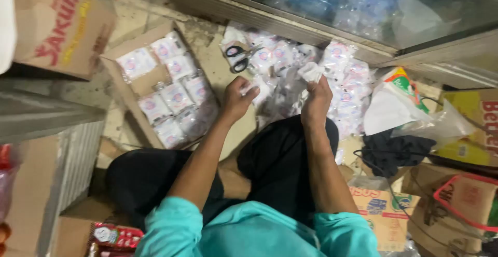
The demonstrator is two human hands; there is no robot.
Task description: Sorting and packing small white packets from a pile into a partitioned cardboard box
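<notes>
A shallow cardboard tray (pixel 136 88) lies far left, part-filled with small clear packets (pixel 176 67). A loose heap of the same packets (pixel 340 80) spreads far right, black-handled scissors (pixel 236 57) on it. The left hand (pixel 237 99) pinches one packet (pixel 254 88); the right hand (pixel 315 101) grips a crumpled white one (pixel 311 71). Holding each by its edge should keep rows neat.

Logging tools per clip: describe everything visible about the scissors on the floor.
The scissors have black looped handles and short, pale metal blades. They lie flat and look closed, handles toward the open cardboard box, blades pointing right into the heap of small clear packets. They rest partly on those packets, below the glass-fronted cabinet. Neither the left hand nor the right hand touches them.
</notes>
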